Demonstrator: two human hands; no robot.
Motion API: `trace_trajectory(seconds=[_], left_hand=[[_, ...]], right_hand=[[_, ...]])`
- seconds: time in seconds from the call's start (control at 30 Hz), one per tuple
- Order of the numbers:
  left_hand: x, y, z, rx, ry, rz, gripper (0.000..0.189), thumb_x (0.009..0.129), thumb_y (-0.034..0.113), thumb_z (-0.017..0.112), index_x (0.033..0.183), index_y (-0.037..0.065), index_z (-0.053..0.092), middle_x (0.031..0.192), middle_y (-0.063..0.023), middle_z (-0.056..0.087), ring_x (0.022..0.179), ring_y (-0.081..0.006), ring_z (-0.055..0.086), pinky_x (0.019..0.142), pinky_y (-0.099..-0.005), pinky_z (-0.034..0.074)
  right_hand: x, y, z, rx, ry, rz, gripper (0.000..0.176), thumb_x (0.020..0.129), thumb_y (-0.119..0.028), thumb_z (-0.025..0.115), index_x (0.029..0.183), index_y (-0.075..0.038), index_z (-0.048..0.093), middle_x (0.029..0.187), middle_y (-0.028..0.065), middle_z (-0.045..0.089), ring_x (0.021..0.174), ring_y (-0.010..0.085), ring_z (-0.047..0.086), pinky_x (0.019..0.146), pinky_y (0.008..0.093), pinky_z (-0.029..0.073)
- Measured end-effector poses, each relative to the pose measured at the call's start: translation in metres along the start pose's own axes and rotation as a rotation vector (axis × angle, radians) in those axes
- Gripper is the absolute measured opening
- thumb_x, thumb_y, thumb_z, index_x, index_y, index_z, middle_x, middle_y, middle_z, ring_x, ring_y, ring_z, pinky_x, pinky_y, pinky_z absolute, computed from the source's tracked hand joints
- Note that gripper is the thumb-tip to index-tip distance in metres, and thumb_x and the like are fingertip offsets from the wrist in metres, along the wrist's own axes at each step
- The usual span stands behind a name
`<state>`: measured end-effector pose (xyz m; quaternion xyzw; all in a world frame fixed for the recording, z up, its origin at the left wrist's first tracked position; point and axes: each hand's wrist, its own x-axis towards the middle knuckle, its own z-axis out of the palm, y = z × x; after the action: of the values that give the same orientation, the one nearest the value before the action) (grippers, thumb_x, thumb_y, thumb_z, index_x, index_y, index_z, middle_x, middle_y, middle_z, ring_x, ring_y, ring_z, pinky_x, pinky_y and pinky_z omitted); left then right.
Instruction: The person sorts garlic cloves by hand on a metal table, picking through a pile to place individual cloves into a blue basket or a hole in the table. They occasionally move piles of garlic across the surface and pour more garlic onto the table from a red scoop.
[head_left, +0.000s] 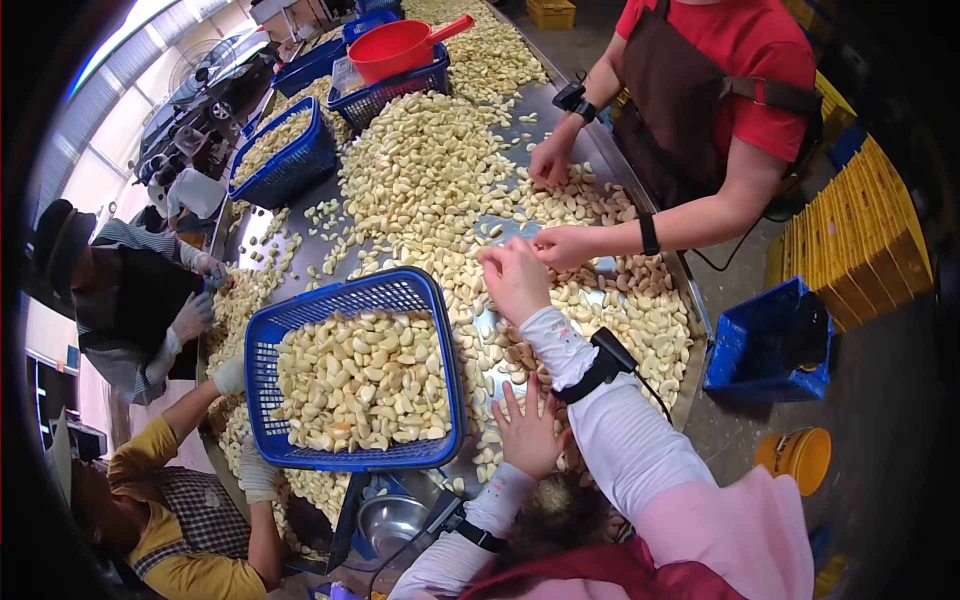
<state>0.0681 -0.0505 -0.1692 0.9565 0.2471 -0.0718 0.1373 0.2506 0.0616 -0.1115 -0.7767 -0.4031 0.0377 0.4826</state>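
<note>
So the left hand (pixel 527 432) lies flat, fingers spread wide on the garlic cloves (pixel 420 170), with the blue basket (pixel 262 400) off its little-finger side. The right hand (pixel 515 277) has its fingers bunched over more cloves. Can't tell if they're pinching one, and a co-worker's hand (pixel 565 245) sits just past its fingertips.

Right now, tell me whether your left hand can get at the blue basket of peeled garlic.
Probably yes: the left hand lies flat on loose cloves right beside the blue basket, with nothing standing between them.

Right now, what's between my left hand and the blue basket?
In the head view, loose peeled garlic cloves scattered on the steel table lie between your left hand and the blue basket.
</note>
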Motion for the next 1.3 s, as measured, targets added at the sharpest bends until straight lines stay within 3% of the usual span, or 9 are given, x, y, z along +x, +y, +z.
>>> trace_trajectory(seconds=[0.23, 0.4, 0.5, 0.57, 0.7, 0.97, 1.03, 1.13, 1.3], left_hand=[[-0.001, -0.002, 0.006, -0.069, 0.142, 0.027, 0.07, 0.083, 0.052, 0.064, 0.14, 0.014, 0.049, 0.158, -0.0177, 0.023, 0.14, -0.0546, 0.016, 0.105, -0.0739, 0.015], [-0.001, 0.0, 0.005, -0.062, 0.142, 0.039, 0.078, 0.085, 0.062, 0.057, 0.147, 0.018, 0.041, 0.158, -0.0177, 0.023, 0.14, -0.0551, 0.017, 0.105, -0.074, 0.015], [0.0, -0.003, 0.006, -0.059, 0.137, 0.036, 0.081, 0.085, 0.062, 0.058, 0.15, 0.02, 0.036, 0.158, -0.0177, 0.023, 0.14, -0.055, 0.017, 0.105, -0.0738, 0.015], [-0.001, -0.001, 0.003, -0.028, 0.108, 0.033, 0.082, 0.083, 0.06, 0.061, 0.15, 0.019, 0.036, 0.157, -0.0182, 0.023, 0.14, -0.0545, 0.017, 0.105, -0.0733, 0.015], [0.001, -0.001, 0.0, -0.046, 0.019, 0.012, 0.078, 0.085, 0.053, 0.061, 0.149, 0.015, 0.036, 0.158, -0.0175, 0.021, 0.141, -0.0542, 0.013, 0.106, -0.0731, 0.013], [-0.002, -0.007, 0.008, -0.168, 0.11, 0.075, 0.065, 0.081, 0.031, 0.059, 0.139, 0.004, 0.048, 0.152, -0.0206, 0.032, 0.141, -0.0554, 0.011, 0.107, -0.073, 0.012], [0.002, -0.015, 0.036, -0.217, 0.23, 0.096, 0.067, 0.076, 0.025, 0.056, 0.134, -0.006, 0.049, 0.141, -0.0233, 0.044, 0.143, -0.055, 0.006, 0.105, -0.0754, 0.01], [-0.003, -0.017, 0.036, -0.283, 0.203, 0.145, 0.068, 0.075, 0.026, 0.057, 0.136, -0.005, 0.048, 0.143, -0.0226, 0.042, 0.144, -0.0552, 0.003, 0.104, -0.0764, 0.01], [-0.002, -0.011, 0.016, -0.195, 0.115, 0.087, 0.072, 0.085, 0.043, 0.057, 0.144, 0.004, 0.043, 0.152, -0.0224, 0.031, 0.143, -0.0545, 0.008, 0.106, -0.0735, 0.012]], right_hand=[[0.007, 0.049, 0.045, -0.758, -0.319, -0.178, 0.018, 0.083, -0.016, 0.059, 0.08, -0.014, 0.076, 0.092, 0.0056, 0.068, 0.096, 0.0252, 0.062, 0.089, 0.0377, 0.043], [0.02, 0.054, 0.033, -0.741, -0.485, -0.231, 0.018, 0.084, -0.021, 0.061, 0.084, -0.012, 0.076, 0.091, 0.007, 0.07, 0.1, 0.0264, 0.062, 0.086, 0.0427, 0.047], [0.033, 0.042, 0.019, -0.479, -0.542, -0.081, 0.014, 0.083, -0.019, 0.064, 0.085, -0.007, 0.072, 0.085, 0.0079, 0.07, 0.086, 0.0222, 0.068, 0.072, 0.0399, 0.055], [0.035, 0.014, 0.008, 0.559, -0.366, 0.405, 0.01, 0.081, -0.013, 0.067, 0.084, -0.004, 0.066, 0.079, 0.0081, 0.069, 0.067, 0.0155, 0.069, 0.056, 0.0309, 0.055], [0.035, -0.048, 0.007, 0.483, -0.362, -0.241, 0.023, 0.083, -0.019, 0.075, 0.098, -0.003, 0.067, 0.071, 0.0014, 0.066, 0.064, 0.0105, 0.062, 0.061, 0.0243, 0.05], [0.045, -0.073, -0.02, 0.315, -0.369, 0.213, 0.028, 0.091, -0.029, 0.069, 0.1, -0.002, 0.073, 0.095, 0.0054, 0.068, 0.081, 0.0095, 0.06, 0.069, 0.0264, 0.049], [0.035, -0.092, -0.029, 0.679, 0.075, -0.053, 0.03, 0.094, -0.029, 0.065, 0.105, -0.002, 0.072, 0.104, 0.0078, 0.068, 0.088, 0.013, 0.062, 0.077, 0.0259, 0.049], [0.024, -0.128, -0.04, 1.105, -0.354, -0.302, 0.03, 0.098, -0.027, 0.059, 0.103, -0.001, 0.072, 0.108, 0.0098, 0.067, 0.096, 0.0171, 0.063, 0.086, 0.0292, 0.049], [0.042, -0.024, 0.04, -0.033, -0.1, -0.153, 0.013, 0.081, -0.011, 0.062, 0.085, -0.007, 0.074, 0.09, 0.0124, 0.07, 0.095, 0.0257, 0.064, 0.083, 0.0399, 0.05]])
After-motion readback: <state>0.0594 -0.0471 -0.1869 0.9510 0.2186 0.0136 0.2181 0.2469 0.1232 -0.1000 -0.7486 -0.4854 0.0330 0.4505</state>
